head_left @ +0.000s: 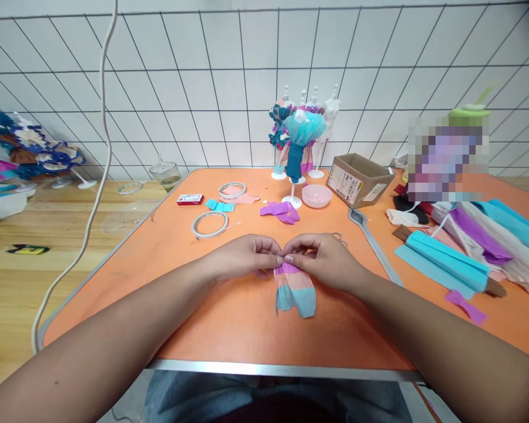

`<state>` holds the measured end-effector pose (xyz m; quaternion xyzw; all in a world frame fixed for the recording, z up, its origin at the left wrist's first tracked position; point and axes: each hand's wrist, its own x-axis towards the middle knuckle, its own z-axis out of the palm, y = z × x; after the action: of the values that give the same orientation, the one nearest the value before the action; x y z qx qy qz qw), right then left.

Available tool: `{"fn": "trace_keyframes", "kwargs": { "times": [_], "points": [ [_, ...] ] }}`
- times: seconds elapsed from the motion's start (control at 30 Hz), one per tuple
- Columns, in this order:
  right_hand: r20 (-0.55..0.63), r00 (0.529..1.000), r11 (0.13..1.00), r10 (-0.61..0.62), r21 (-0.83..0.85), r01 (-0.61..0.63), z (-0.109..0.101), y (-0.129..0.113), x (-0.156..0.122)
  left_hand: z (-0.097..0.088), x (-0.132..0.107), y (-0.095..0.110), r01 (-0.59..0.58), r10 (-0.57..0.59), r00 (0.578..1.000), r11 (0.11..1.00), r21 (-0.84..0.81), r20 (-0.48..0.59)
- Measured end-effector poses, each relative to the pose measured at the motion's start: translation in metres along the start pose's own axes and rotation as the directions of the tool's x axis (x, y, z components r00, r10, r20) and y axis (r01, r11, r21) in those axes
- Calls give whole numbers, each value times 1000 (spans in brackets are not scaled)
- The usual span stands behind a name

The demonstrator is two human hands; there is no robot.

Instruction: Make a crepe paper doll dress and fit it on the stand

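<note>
Between my two hands, over the near middle of the orange table, hangs a gathered strip of crepe paper, purple at the top, peach in the middle and light blue at the bottom. My left hand pinches its top edge from the left. From the other side my right hand pinches the same edge, thumb tips almost touching. Pleats run down from the pinched spot. Scissors lie partly hidden behind my right hand. Beyond my hands is a purple paper scrap.
Two tape rolls and a red box lie at left. Paper-dressed doll forms on stands, a pink bowl and a cardboard box stand behind. A metal ruler and blue paper are at right. A white cable hangs left.
</note>
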<state>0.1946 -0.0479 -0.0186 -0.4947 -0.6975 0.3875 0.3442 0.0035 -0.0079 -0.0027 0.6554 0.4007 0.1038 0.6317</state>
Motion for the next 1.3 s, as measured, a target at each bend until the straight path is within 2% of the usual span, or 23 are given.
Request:
{"fn": "trace_keyframes", "kwargs": {
  "times": [0.13,0.33,0.53,0.8,0.97,1.13,1.3],
  "points": [
    [8,1000,1000,14,-14,-14,1,6,1,0,2,-1,-28,27,999,999,-20,-42],
    [106,993,995,59,74,-67,4,10,1,-5,7,-9,-119,120,989,993,15,-83],
    [128,989,993,79,78,-89,1,6,0,-10,9,-11,-172,173,985,980,-103,0],
    [127,987,991,96,81,-107,2,7,1,-13,11,-12,-146,157,986,975,-167,51],
    [86,990,988,111,101,-119,2,8,1,-14,10,-12,-137,149,988,963,-231,36],
    [-9,991,981,134,142,-131,-1,10,4,-21,4,-9,-124,144,989,943,-308,42],
    [-147,969,915,200,382,-131,1,11,5,-19,4,-9,-98,131,986,954,-283,102]
  ]
}}
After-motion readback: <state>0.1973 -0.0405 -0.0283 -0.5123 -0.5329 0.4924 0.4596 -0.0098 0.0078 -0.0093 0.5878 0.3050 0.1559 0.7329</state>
